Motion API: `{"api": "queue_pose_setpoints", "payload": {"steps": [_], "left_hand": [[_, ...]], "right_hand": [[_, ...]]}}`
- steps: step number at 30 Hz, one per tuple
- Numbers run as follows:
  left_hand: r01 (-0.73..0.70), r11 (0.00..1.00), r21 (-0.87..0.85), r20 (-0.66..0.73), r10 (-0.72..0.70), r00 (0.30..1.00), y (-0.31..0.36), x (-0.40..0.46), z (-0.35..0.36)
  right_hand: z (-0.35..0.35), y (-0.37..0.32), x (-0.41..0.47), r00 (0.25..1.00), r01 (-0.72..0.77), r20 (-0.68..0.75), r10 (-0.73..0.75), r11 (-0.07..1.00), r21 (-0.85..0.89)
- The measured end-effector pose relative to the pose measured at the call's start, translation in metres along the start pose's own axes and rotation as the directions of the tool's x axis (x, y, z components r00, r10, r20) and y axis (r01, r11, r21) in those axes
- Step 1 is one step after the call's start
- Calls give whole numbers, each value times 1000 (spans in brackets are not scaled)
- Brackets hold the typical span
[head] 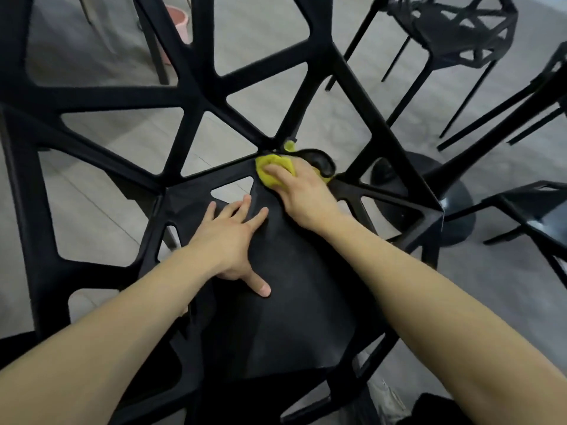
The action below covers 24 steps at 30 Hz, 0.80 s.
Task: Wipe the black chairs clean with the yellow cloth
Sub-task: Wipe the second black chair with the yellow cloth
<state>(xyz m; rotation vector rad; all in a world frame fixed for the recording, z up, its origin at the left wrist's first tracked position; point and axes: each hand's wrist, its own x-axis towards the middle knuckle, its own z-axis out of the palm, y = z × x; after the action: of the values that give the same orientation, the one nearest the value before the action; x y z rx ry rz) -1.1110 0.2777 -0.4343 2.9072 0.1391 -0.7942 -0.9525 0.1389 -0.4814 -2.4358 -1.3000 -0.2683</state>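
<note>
A black chair [285, 317] with a cut-out lattice back fills the middle of the view, its seat right below me. My right hand [302, 191] holds the bunched yellow cloth [270, 165] and presses it where the seat meets the back. The cloth is partly hidden under my fingers. My left hand [230, 240] lies flat on the seat with fingers spread, just left of the right hand.
Another black lattice chair [454, 29] stands at the top right, and a further black chair [537, 216] at the right edge. A round black table base [457, 204] sits on the grey floor behind the chair. A pink bucket [179, 23] stands at the top left.
</note>
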Motion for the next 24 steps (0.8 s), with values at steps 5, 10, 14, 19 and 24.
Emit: {"api": "queue_pose_setpoints", "payload": {"steps": [5,10,14,19,24], "left_hand": [[3,1000,1,-2,-2,1000,-1,-2,-3],[2,999,-40,-5,-2,1000,1,-4,-2],[42,999,-4,51,-42,998,11,-4,-12],[85,996,7,75,-85,994,14,-4,-14],[84,996,-26,84,-82,993,13,-5,-14]], "right_hand": [[-29,19,-24,991,8,136,-7,1000,-9],[-129,46,-129,972,-79,227,57,993,89],[-78,27,-101,997,23,76,-22,1000,-13],[-39,-4,-46,988,-65,139,63,998,9],[-112,-31,-170,975,-82,214,50,987,139]]}}
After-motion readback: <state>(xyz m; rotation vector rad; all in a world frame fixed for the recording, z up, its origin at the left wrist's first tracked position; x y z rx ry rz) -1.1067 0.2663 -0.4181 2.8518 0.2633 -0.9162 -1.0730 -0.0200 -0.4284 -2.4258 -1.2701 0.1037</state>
